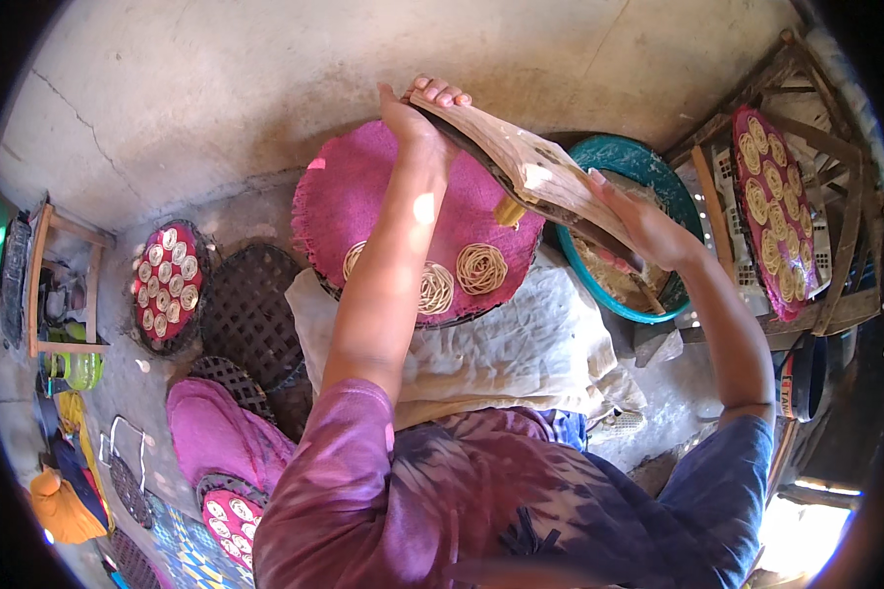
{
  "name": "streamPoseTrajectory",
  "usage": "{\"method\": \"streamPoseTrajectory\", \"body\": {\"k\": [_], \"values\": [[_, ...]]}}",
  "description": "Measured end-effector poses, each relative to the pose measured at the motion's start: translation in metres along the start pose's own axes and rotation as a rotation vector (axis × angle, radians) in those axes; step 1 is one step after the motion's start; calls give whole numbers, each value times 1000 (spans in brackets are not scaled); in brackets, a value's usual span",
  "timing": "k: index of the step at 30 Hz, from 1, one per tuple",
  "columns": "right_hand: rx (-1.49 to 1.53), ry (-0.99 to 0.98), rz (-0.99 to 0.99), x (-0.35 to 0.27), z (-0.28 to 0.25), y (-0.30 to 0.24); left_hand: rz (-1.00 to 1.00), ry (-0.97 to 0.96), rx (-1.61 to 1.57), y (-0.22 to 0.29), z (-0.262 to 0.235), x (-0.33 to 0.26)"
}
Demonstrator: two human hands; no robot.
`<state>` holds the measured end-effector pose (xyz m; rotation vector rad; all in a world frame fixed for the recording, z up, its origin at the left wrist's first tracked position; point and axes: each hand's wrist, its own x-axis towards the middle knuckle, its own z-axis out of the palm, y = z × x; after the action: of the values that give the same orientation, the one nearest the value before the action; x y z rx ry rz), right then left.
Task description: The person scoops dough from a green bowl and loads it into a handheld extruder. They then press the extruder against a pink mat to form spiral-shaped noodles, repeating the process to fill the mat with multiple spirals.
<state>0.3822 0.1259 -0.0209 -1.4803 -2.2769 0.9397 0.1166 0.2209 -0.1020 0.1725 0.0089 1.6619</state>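
Observation:
A long wooden noodle press [532, 162] slants across the space ahead of me, gripped at both ends. My left hand [420, 116] is closed round its far left end. My right hand [650, 224] wraps the near right end, fingertips showing underneath. From the press's underside juts a short brass-coloured cylinder [509, 211]. Beneath lies a round tray covered in pink cloth [363, 182]. Several pale noodle coils, one of them a loose round coil [481, 268], rest along its near edge; my left forearm partly hides them.
A teal basin [680, 177] with pale, doughy contents stands right of the tray. Cream cloth [521, 353] drapes near my lap. Another coil-covered pink tray [778, 211] leans on a wooden frame [845, 294] at right. Leftward are a smaller coil tray [167, 280] and dark woven trays [255, 304].

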Motion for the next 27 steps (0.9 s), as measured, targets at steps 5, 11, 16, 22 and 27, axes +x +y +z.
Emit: {"method": "streamPoseTrajectory", "body": {"k": [5,11,16,22,27], "values": [[211,-276,422,-11,-28,-20,-68,117,-120,-12,15,-1],[105,-119,153,-3,-14,-19,-44,92,-38,9,22,4],[92,-219,335,-17,-18,-1,-99,140,-98,-6,-2,-8],[542,-364,379,-19,-26,21,-170,-163,-314,-30,-30,5],[1346,-391,367,3,34,49,-207,-243,-473,-23,-44,8]]}}
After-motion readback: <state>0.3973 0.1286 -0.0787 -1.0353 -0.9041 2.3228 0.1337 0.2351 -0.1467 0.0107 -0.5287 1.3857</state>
